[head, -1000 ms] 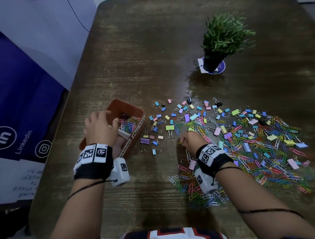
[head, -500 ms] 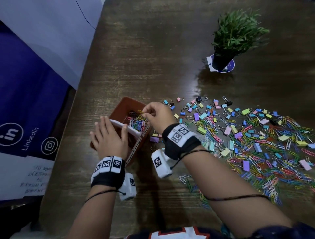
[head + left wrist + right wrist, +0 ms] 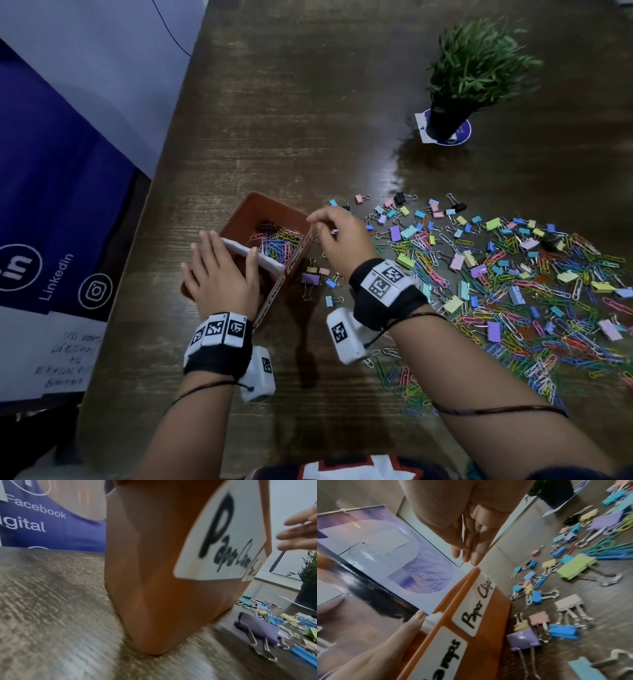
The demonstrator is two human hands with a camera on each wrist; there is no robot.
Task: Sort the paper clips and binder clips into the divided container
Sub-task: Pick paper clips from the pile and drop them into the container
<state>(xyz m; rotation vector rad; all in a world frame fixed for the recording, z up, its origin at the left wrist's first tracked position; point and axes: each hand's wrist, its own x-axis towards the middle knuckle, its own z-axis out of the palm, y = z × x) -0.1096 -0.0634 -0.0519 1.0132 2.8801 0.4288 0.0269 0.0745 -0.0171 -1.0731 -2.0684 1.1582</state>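
So, the right hand (image 3: 337,240) is hung just over the right rim of the divided container (image 3: 246,212), with its fingers (image 3: 473,550) pointed down, loosely spread, and nothing seen between them in the right wrist view. It looks like a drop-off step for paper clips, probably just finished. Whether a clip is tucked behind the thumb can't be told from the head view.

The left hand (image 3: 219,277) is laid flat over the near compartment, fingers straight, its thumb (image 3: 412,620) pressed against the white divider (image 3: 253,255), so the box is steadied rather than gripped. The far compartment is already lined with a tangle of coloured paper clips in the box (image 3: 277,245), which matches the "Paper Clips" label (image 3: 476,603) on the outer wall. What's in the near compartment is hidden under the palm.

Further out, a purple binder clip (image 3: 310,278) is left just beside the container wall, and the big mixed pile (image 3: 513,284) is spread across the table (image 3: 308,120) to the right, well short of sorted.

Next, another clip has to be fetched from the pile. If a binder clip is picked, the left hand will probably need to be shifted off the near compartment.
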